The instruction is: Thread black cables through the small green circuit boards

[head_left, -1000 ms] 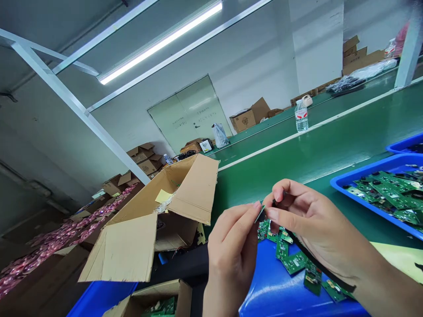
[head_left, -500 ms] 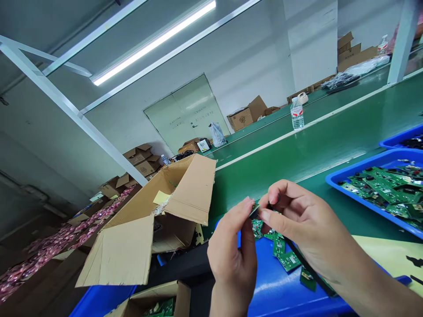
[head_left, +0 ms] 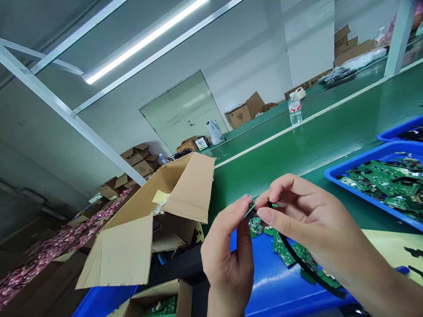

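My left hand (head_left: 228, 255) pinches a small green circuit board (head_left: 251, 208) between thumb and fingers, with only its edge showing. Close beside it on the right, my right hand (head_left: 307, 215) is closed on a thin black strip (head_left: 295, 259). The strip curves down under the palm, its far end hanging loose at lower right. My right fingertips are very near the board; whether they touch it I cannot tell. Below both hands, several green circuit boards (head_left: 284, 252) lie loosely on a blue tray (head_left: 267, 293).
An opened cardboard box (head_left: 190, 193) stands left of my hands, with a smaller carton (head_left: 185, 295) of boards below it. On the right are a blue tray (head_left: 332, 174) heaped with boards and yellow paper (head_left: 376, 240) bearing black pieces. A water bottle (head_left: 295, 110) stands farther back.
Both hands have shifted slightly left in view. The right fingertips have drawn back a little from the board, and more of the black strip's curve shows below the right hand.
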The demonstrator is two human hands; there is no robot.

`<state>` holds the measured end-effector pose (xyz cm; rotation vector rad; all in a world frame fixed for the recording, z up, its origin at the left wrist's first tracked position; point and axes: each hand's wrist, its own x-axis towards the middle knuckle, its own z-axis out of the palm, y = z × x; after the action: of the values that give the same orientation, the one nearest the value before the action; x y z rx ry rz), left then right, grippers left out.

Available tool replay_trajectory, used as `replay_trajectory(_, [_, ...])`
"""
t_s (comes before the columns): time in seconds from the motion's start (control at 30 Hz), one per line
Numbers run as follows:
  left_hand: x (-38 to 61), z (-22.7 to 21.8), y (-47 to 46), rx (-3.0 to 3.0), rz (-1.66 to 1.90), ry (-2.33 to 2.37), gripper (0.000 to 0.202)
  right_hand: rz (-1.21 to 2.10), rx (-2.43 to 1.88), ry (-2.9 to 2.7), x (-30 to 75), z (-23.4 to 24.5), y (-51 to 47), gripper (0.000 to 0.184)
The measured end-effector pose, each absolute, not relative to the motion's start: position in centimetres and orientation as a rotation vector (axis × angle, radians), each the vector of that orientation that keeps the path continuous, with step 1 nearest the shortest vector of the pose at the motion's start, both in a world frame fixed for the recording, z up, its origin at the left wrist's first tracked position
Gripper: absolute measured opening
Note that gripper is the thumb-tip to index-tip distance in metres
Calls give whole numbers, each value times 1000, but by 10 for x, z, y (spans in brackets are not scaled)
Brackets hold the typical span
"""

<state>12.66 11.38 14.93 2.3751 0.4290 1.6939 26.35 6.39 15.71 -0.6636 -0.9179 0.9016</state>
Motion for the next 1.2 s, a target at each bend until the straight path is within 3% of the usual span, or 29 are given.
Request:
replay_trajectory(0.2, [127,154,115,2515,1701,382,45,894,-739,-932,270,162,64,22])
replay_trajectory(0.5, [114,166,117,2776,1441,348,38,1164,-740,-989,285,160,72,27])
replay_trajectory(1.2, [125,148,117,2455,1633,493,44,1311,-450,-510,249,159,73,35])
